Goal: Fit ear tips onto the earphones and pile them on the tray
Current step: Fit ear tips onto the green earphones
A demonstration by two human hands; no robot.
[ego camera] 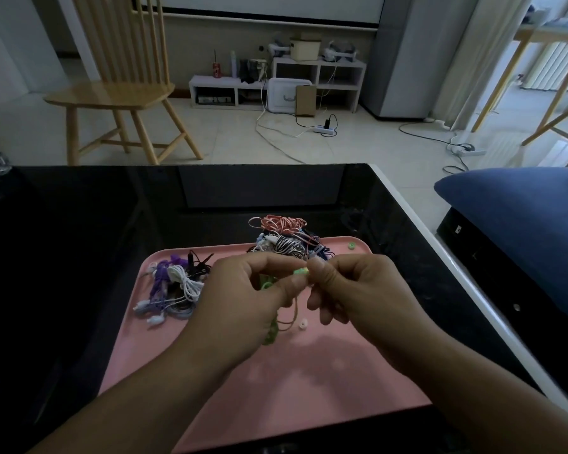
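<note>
Above the pink tray (309,381), both hands meet over a green earphone (300,272) — the left hand (243,299) pinches the bud while the right hand (351,290) pinches at its tip, seemingly pressing an ear tip on. Its green cord (271,332) dangles to the tray. Next, probably, seat the tip fully, then fit the loose white ear tip (303,323) — or pile the set beside the tangled earphones (174,286).

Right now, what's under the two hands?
The pink tray lies under both hands. A small white ear tip sits on it below the right hand, and a green cord hangs below the left hand. The hands cover whatever else lies there.
</note>
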